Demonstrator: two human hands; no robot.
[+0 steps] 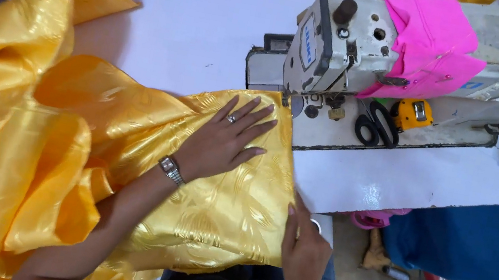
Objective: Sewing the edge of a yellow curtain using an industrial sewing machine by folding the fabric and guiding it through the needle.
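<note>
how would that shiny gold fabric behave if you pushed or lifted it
The gold fabric is probably floppy: it bunches in deep folds at the left instead of lying flat. Its glossy sheen suggests that it slides easily, which may be why the left hand presses it flat while the right hand holds its edge. It looks light for its size.

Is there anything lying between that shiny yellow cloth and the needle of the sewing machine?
Nothing visible. The yellow cloth reaches right up to the needle area of the sewing machine. The left hand lies flat on the cloth; the right hand grips its near edge. The scissors and tape measure lie on the machine bed beyond the needle.
</note>
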